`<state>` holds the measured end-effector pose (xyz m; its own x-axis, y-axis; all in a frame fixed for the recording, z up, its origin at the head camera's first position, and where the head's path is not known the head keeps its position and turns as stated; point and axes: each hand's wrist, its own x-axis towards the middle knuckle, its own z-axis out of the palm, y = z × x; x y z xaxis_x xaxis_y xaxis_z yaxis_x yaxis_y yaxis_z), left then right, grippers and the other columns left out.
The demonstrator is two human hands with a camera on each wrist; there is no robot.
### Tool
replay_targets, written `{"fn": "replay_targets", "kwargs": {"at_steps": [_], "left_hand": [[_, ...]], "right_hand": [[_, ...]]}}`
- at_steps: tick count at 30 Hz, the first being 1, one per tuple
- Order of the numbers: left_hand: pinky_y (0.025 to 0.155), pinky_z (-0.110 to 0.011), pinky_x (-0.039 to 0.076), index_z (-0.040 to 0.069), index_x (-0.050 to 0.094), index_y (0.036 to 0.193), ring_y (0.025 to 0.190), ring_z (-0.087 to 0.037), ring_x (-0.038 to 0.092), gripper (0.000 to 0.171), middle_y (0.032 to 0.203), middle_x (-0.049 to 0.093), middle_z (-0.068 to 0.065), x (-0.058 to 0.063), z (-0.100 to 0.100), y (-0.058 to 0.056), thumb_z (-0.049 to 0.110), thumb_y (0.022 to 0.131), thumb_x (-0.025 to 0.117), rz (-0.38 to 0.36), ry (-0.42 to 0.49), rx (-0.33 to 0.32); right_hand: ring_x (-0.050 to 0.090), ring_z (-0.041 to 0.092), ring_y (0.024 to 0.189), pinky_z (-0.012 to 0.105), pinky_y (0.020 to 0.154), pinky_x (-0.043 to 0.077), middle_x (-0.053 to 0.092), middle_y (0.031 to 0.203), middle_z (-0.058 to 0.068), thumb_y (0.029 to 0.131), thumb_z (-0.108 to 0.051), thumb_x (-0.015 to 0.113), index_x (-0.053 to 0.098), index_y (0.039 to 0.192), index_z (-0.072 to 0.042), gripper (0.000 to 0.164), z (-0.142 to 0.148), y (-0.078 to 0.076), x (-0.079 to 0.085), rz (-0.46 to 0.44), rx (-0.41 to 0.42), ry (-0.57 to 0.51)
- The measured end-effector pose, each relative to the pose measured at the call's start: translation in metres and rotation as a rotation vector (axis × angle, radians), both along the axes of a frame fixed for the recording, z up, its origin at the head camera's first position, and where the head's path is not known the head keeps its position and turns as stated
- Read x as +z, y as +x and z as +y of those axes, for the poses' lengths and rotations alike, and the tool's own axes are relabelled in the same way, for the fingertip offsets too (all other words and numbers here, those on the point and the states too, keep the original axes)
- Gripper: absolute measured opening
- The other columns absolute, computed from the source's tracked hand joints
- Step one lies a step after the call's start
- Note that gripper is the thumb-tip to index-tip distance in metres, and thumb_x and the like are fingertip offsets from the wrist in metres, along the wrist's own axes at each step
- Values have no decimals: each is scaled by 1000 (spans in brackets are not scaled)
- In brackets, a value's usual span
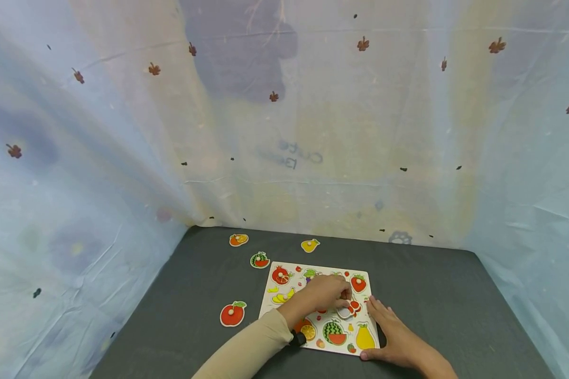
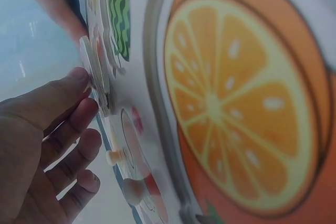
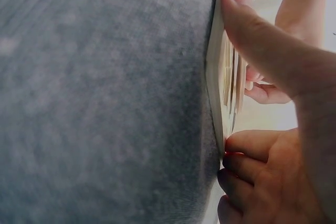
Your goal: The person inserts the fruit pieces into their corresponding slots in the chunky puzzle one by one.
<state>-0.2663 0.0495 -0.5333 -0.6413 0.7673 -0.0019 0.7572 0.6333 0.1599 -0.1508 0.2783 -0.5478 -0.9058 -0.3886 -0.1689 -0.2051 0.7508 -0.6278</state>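
Observation:
A white puzzle board [image 1: 265, 307] with printed fruit lies on the dark tabletop. My left hand [image 1: 322, 292] reaches over it from the near left and pinches a fruit puzzle piece [image 1: 345, 313] with a pale rim at thumb and fingertips. In the left wrist view that piece [image 2: 96, 74] stands tilted close over the board, its printed face turned away. My right hand [image 1: 394, 337] rests spread at the board's near right corner, thumb [image 3: 236, 11] on one edge and fingers along the other. Orange [image 1: 308, 331], watermelon [image 1: 334, 333] and strawberry [image 1: 358, 283] pictures show on the board.
Loose knobbed pieces lie on the table [image 1: 436, 295]: a red apple-like piece [image 1: 232, 314] left of the board, a watermelon piece [image 1: 260, 260], an orange piece [image 1: 238, 240] and a yellow pear piece [image 1: 310, 246] beyond it. A patterned curtain [image 1: 341, 131] encloses the table's back and sides.

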Motion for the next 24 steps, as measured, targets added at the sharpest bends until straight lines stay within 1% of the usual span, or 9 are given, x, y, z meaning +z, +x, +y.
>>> {"fn": "replay_targets", "kwargs": {"at_steps": [8, 16, 24], "left_hand": [[69, -20, 42, 31, 68, 93, 74, 2, 50, 14, 88, 57, 18, 0, 4, 3, 38, 101, 78, -20, -9, 16], [69, -21, 43, 32, 69, 93, 74, 2, 50, 13, 89, 58, 18, -1, 7, 3, 38, 101, 78, -35, -16, 27], [67, -18, 41, 31, 69, 93, 72, 2, 50, 15, 86, 58, 18, -1, 9, 5, 39, 100, 79, -10, -16, 19]], "right_hand": [[18, 57, 158, 72, 123, 12, 18, 174, 29, 76, -51, 96, 28, 167, 5, 126, 0, 1, 1, -7, -4, -10], [19, 56, 158, 72, 124, 13, 18, 175, 28, 76, -53, 95, 27, 167, 4, 127, 1, -1, -1, -10, -8, 8], [19, 58, 157, 72, 122, 13, 18, 174, 29, 78, -52, 94, 27, 166, 5, 125, 1, 1, -1, 11, 9, -5]]}}
